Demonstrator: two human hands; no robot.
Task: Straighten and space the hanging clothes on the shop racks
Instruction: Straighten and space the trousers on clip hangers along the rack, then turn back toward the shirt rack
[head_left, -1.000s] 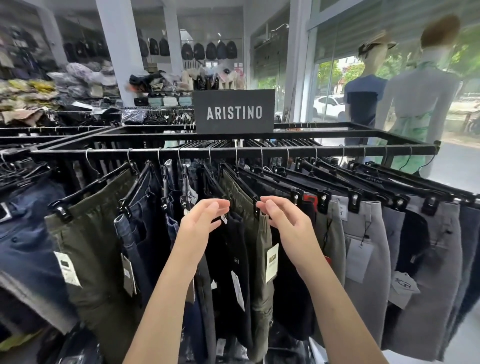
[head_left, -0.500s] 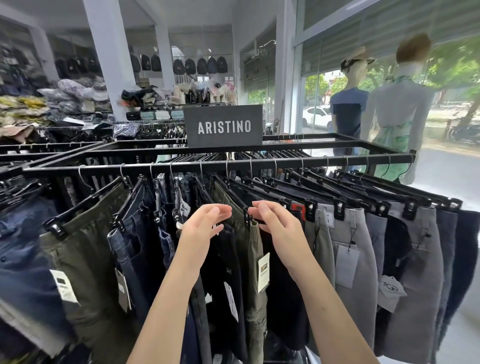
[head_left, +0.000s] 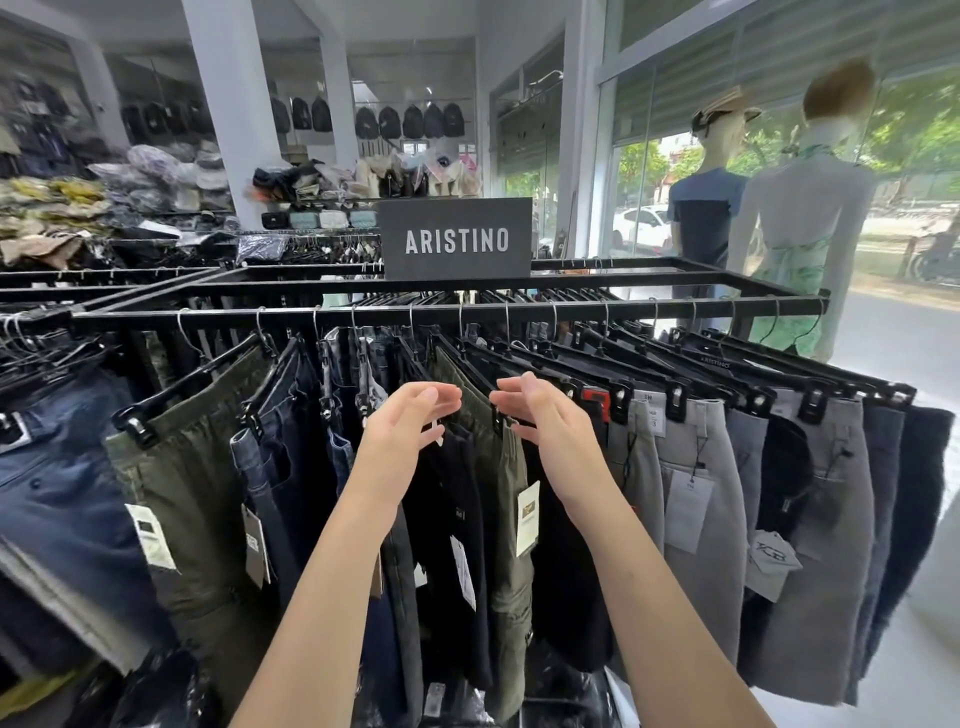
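Observation:
A black rack rail (head_left: 571, 310) carries a row of trousers on black clip hangers. My left hand (head_left: 410, 421) hovers over the waist of a black pair (head_left: 457, 499), fingers extended to the right, a small white tag just under them. My right hand (head_left: 540, 415) reaches in from the right, its relaxed fingertips at the clip of an olive pair (head_left: 511, 571). The two hands' fingertips nearly meet above these two hangers. Neither hand visibly grips anything. Grey trousers (head_left: 696, 467) hang evenly to the right; jeans (head_left: 280, 457) and another olive pair (head_left: 182, 493) hang bunched and skewed to the left.
A dark ARISTINO sign (head_left: 457, 239) stands on the rack top. Two mannequins (head_left: 711, 208) (head_left: 810, 208) stand by the window at right. Another loaded rack (head_left: 41, 358) adjoins on the left. A white pillar (head_left: 228, 104) and shelves of folded goods lie behind.
The view has tilted up, so the rack sits lower in frame. Both hands stay at the same two hangers, their fingertips a little closer together.

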